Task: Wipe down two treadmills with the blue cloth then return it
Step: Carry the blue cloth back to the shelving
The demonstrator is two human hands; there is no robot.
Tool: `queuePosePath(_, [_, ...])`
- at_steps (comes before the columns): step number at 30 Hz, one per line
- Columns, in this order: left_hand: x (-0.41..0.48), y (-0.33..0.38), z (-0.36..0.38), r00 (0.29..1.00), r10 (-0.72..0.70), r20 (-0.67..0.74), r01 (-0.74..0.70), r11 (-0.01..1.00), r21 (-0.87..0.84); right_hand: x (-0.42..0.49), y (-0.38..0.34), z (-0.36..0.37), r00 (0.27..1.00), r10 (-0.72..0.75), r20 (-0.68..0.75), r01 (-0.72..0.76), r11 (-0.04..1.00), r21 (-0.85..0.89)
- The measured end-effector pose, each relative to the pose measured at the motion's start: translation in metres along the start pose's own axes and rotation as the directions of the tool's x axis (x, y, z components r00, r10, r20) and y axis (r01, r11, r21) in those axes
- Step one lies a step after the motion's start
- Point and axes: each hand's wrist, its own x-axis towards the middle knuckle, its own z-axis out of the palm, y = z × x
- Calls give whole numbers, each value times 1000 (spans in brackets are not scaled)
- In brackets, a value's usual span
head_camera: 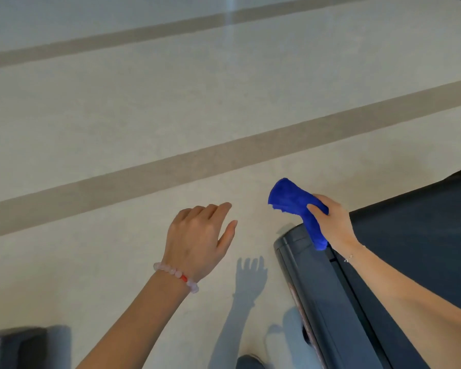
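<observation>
Right grip (333,222) clamps the crumpled bright-blue cloth (290,201) over the dark-grey treadmill (317,288) corner at four o'clock, apparently to wipe it, while the left grip (197,235) hangs loose and empty.

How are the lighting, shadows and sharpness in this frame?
Head view: bright light; the left hand casts a clear shadow on the floor; a pale glare streak crosses it at top centre; the blue cloth in the right hand looks slightly soft.

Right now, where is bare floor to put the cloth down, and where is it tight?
The floor is bare left of the treadmill, from the left hand out to the brown stripe and beyond. It is tight at the treadmill's corner, where the right hand holds the blue cloth, and by the dark object bottom left.
</observation>
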Motion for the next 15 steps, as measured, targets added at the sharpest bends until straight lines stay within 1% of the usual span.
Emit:
queuePosePath(3, [22,1,-42,999,-42,-29,42,999,-5,-7,-55,-21,1000,22,-6,-21,990,138])
queuePosePath(6, [40,1,-83,996,-76,-55,76,997,-6,-18,-110,-37,998,44,-43,-30,959,282])
queuePosePath(8, [53,-3,-111,993,-89,-73,89,996,1,-24,-144,-46,996,56,-71,-28,938,346])
queuePosePath(15, [106,-33,-197,993,-77,-93,78,997,3,-26,-242,-63,985,117,-128,-47,889,455])
